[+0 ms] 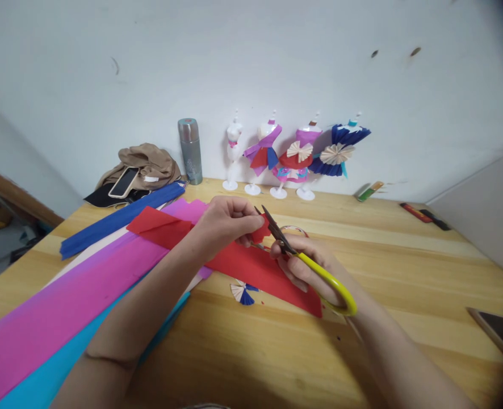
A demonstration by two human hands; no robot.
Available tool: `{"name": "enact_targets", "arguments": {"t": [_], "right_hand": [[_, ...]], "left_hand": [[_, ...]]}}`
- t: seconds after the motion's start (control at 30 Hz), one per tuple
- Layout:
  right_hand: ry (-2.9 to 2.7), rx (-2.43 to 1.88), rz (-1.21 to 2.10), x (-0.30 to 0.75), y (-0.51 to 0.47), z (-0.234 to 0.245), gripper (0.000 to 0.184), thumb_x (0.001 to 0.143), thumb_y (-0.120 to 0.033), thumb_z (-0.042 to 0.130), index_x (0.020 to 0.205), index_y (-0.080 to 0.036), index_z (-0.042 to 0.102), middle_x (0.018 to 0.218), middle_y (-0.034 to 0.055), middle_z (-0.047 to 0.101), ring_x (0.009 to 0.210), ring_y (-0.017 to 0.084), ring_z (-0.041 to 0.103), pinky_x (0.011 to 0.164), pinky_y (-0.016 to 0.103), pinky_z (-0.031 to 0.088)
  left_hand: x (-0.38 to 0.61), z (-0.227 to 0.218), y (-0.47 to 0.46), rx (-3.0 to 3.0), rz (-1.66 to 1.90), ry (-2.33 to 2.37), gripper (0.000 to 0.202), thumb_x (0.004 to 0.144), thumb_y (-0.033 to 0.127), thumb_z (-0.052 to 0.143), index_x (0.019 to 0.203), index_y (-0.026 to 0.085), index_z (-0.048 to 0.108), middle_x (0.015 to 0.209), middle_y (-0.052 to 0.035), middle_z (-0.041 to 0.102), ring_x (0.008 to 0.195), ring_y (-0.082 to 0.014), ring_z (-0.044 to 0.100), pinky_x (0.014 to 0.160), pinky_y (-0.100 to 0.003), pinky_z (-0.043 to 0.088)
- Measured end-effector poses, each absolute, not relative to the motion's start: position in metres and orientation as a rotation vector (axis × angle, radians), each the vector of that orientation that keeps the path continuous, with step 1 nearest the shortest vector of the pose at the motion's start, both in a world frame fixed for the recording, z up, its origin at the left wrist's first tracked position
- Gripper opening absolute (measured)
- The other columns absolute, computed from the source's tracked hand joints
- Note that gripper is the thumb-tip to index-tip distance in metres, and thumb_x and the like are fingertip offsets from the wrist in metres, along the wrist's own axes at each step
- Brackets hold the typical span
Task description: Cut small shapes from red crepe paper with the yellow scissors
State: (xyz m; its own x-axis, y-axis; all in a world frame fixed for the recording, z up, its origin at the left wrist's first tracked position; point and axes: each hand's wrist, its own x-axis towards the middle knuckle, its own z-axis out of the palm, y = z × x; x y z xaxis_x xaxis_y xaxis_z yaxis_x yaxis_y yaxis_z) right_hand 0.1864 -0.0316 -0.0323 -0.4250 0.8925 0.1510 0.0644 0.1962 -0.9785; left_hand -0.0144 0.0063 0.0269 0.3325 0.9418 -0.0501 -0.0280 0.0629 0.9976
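Observation:
My left hand [226,223] pinches a small piece of red crepe paper [260,230] at the middle of the wooden table [405,272]. My right hand [306,267] grips yellow-handled scissors [302,258], whose dark blades are parted and point up-left at that piece. A longer red crepe sheet [251,264] lies beneath both hands. A small white and blue paper fan [243,292] rests on the table just in front of it.
Long pink [64,301], blue [119,218] and cyan [42,380] crepe strips lie to the left. Several small mannequins [294,153] in paper dresses stand by the wall beside a grey flask [190,150]. A phone [124,182] lies on beige cloth at the back left.

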Motion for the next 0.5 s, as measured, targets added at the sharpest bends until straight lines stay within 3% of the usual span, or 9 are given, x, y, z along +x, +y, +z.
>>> {"name": "enact_targets", "arguments": {"t": [0.23,0.4,0.5], "right_hand": [[-1.647,-0.916,1.317,0.186,-0.031,-0.034,0.048,0.087,-0.066,0.062,0.093,-0.018,0.062,0.056,-0.0063,0.045,0.041,0.007,0.033,0.039,0.024,0.021],[-1.601,-0.896,1.333,0.185,-0.031,-0.034,0.049,0.086,-0.066,0.064,0.093,-0.018,0.061,0.057,-0.0072,0.043,0.039,0.006,0.032,0.038,0.024,0.022],[-1.596,-0.882,1.332,0.185,-0.031,-0.035,0.047,0.086,-0.065,0.065,0.093,-0.018,0.061,0.058,-0.0071,0.043,0.04,0.006,0.032,0.037,0.023,0.022]], "left_hand": [[-0.015,0.024,0.007,1.289,0.951,0.956,0.013,0.071,0.021,0.069,0.062,0.013,0.063,0.049,0.0014,0.063,0.042,-0.0064,0.057,0.045,-0.015,0.043],[-0.011,0.015,0.009,1.344,0.893,0.903,0.027,0.074,0.036,0.071,0.064,0.012,0.068,0.054,-0.0017,0.065,0.048,-0.0078,0.06,0.049,-0.017,0.045],[-0.01,0.011,0.01,1.315,0.937,0.889,0.023,0.072,0.033,0.071,0.065,0.011,0.07,0.055,-0.0017,0.065,0.048,-0.0074,0.059,0.048,-0.017,0.044]]}}
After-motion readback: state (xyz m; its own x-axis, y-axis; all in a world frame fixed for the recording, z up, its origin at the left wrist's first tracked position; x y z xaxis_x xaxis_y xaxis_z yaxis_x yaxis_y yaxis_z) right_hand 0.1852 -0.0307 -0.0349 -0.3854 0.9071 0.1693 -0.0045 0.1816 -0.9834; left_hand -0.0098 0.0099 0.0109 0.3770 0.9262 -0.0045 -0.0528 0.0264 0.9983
